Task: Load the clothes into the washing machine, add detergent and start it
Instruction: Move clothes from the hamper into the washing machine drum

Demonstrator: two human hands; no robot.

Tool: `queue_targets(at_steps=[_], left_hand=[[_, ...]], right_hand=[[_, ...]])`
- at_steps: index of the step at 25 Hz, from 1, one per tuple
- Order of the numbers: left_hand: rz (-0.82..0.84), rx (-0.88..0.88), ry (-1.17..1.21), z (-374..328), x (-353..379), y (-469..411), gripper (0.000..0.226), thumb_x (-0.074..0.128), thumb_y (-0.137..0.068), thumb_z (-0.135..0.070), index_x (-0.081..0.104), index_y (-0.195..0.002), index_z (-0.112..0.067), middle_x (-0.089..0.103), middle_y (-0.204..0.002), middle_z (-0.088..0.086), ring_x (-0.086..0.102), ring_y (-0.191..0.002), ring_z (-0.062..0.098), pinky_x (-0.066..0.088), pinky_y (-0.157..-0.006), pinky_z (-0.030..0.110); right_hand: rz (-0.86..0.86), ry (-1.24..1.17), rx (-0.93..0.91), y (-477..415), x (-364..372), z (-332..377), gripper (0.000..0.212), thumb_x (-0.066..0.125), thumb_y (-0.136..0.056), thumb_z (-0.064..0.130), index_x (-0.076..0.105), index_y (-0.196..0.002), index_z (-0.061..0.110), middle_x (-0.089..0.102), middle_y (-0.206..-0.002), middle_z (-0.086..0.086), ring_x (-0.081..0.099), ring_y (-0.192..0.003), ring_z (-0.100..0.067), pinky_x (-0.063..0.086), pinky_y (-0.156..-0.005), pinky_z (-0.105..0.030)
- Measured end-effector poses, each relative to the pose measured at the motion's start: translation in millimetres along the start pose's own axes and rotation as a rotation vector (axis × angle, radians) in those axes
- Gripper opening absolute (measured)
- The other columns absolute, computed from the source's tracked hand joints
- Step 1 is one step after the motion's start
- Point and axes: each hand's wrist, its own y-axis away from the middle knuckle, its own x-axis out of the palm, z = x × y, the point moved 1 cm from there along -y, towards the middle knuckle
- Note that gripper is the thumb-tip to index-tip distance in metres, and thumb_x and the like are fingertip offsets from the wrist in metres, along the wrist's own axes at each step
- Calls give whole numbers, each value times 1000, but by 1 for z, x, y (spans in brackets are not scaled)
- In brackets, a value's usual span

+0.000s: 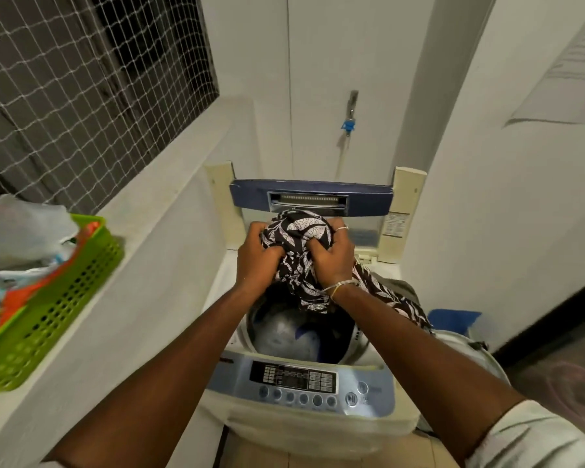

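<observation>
Our left hand (258,255) and right hand (331,261) both clench the bunched black-and-white garment (298,231) above the washing machine's open drum (284,332). The drum lies at six o'clock from both fists; the cloth's tail trails toward four o'clock, past the rim.

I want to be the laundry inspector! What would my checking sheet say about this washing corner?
Surface: white ledge left of the washing machine, whose lid stands open.
Job's things: black-and-white garment held above the drum; more clothes in the green basket on the ledge; no detergent seen.
Clutter: blue object right of the machine, unclear what it is.
Grips: left hand and right hand both clutch the garment.
Cables: nothing seen; a hose hangs from the wall tap.
Surroundings: white walls, netted window.
</observation>
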Motion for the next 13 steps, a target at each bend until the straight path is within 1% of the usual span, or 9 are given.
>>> queue_targets(at_steps=[2, 3, 6, 7, 8, 9, 10, 11, 13], left_hand=[[80, -27, -158, 29, 1, -12, 41, 68, -77, -31, 52, -115, -34, 66, -106, -11, 63, -94, 14, 52, -85, 36], [158, -34, -252, 45, 2, -14, 49, 70, -78, -34, 52, -123, -32, 64, -112, -11, 61, -98, 14, 50, -90, 36], [342, -58, -467, 106, 12, -23, 72, 74, -68, -41, 49, -133, -23, 62, -127, 1, 61, -114, 21, 51, -99, 41], [362, -55, -514, 124, 15, -24, 83, 74, -65, -46, 44, -139, -24, 59, -132, 4, 58, -120, 23, 50, -101, 44], [386, -52, -545, 136, 19, -22, 92, 76, -63, -49, 39, -144, -26, 53, -140, 5, 54, -126, 24, 48, -104, 45], [406, -53, -561, 139, 24, -18, 97, 79, -65, -46, 34, -149, -24, 47, -146, 7, 50, -131, 26, 46, -107, 45], [439, -69, -562, 142, 33, -15, 97, 82, -68, -39, 33, -150, -20, 44, -148, 8, 48, -133, 27, 45, -107, 42], [472, -77, -569, 141, 44, -12, 96, 83, -68, -37, 36, -149, -17, 45, -145, 9, 49, -131, 28, 46, -104, 39], [489, -27, -581, 133, 67, -8, 100, 80, -58, -52, 40, -145, -22, 51, -142, 6, 52, -129, 27, 49, -101, 40]], right_hand=[[103, 159, 108, 2, 9, -29, 37, 70, -80, 27, 58, -115, 21, 68, -104, 1, 64, -94, -17, 54, -87, -41], [195, 252, 169, 4, 10, -47, 45, 71, -80, 35, 57, -121, 23, 67, -112, 0, 63, -101, -19, 53, -93, -43], [531, 534, 288, 20, 12, -100, 95, 66, -70, 69, 41, -146, 20, 53, -142, -8, 53, -127, -26, 45, -107, -44], [583, 574, 297, 26, 11, -117, 100, 63, -66, 76, 39, -147, 21, 52, -142, -7, 52, -128, -26, 45, -107, -43], [589, 569, 302, 33, 7, -125, 93, 63, -66, 76, 43, -141, 26, 56, -135, -3, 56, -122, -22, 48, -103, -41], [576, 546, 296, 36, 3, -136, 77, 65, -68, 72, 49, -132, 32, 60, -124, 4, 60, -112, -16, 52, -97, -39], [557, 543, 271, 39, -3, -139, 62, 68, -70, 66, 52, -123, 37, 62, -115, 10, 61, -104, -10, 54, -93, -36], [526, 548, 225, 39, -11, -143, 54, 69, -73, 61, 52, -119, 38, 62, -111, 13, 60, -101, -7, 55, -91, -36], [470, 671, 128, 35, -33, -149, 57, 67, -75, 59, 51, -124, 36, 62, -116, 9, 57, -108, -12, 52, -95, -39]])
